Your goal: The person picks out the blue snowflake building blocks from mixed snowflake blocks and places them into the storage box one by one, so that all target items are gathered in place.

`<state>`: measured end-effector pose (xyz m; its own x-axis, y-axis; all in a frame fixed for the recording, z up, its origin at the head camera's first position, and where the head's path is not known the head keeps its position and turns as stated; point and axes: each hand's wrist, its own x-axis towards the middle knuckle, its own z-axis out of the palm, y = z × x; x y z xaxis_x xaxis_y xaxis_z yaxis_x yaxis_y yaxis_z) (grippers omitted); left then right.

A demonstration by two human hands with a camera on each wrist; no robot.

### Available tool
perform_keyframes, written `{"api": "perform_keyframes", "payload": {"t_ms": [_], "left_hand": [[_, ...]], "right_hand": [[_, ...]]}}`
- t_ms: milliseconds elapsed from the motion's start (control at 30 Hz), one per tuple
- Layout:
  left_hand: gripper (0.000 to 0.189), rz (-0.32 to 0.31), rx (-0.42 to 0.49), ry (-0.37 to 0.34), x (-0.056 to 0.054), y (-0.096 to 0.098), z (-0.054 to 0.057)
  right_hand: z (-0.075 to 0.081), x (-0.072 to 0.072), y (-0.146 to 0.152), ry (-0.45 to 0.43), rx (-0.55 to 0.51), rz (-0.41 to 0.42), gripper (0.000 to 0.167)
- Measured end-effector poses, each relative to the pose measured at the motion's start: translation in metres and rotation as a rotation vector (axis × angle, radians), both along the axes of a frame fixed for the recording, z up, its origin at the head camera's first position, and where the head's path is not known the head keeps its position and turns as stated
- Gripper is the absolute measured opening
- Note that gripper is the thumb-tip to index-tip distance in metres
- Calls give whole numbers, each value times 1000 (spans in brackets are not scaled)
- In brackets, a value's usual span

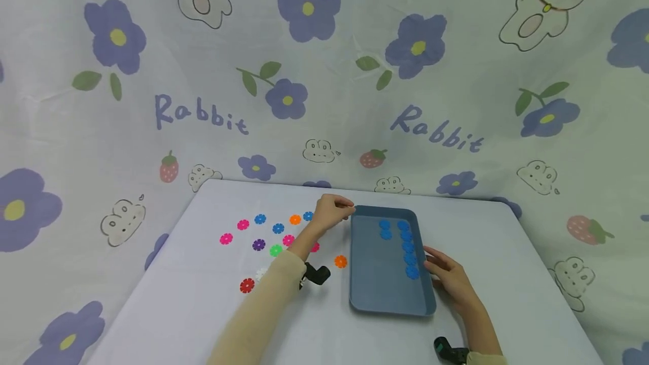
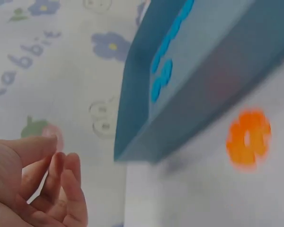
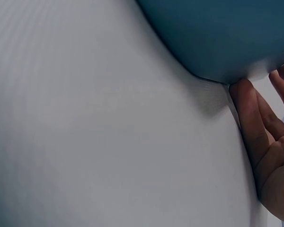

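Note:
A grey-blue tray [image 1: 380,292] lies on the table. Inside it, several blue flower-shaped discs [image 1: 408,247] form a column along the right wall, with two more blue discs [image 1: 385,230] left of the column's top. My left hand [image 1: 329,214] is beside the tray's far left corner. Thumb and loosely bent fingers are close together in the left wrist view, and nothing shows between them. My right hand [image 1: 453,281] is at the tray's right side, its fingertips [image 3: 246,87] touching the outer wall low down in the right wrist view.
Loose notched discs in pink, blue, purple, green, red and orange lie left of the tray, such as a red disc [image 1: 247,285] near my left sleeve. An orange disc [image 1: 341,262] lies close to the tray's left wall. A patterned curtain [image 1: 324,72] hangs behind the table.

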<state>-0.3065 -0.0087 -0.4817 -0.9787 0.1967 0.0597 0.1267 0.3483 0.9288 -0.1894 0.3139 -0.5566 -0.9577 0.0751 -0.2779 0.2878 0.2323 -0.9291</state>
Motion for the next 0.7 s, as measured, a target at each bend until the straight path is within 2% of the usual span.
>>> {"api": "perform_keyframes", "payload": {"t_ms": [200, 333, 533, 700], "left_hand": [[12, 56, -58, 30, -2, -43, -1], [13, 92, -101, 40, -2, -74, -6], [16, 161, -176, 12, -2, -123, -15], [20, 205, -254, 23, 3, -164, -20]], "right_hand": [[3, 1, -1, -5, 3, 1, 62], [2, 3, -1, -9, 2, -4, 62], [0, 3, -1, -24, -6, -7, 61], [0, 2, -2, -14, -5, 0, 61]]}}
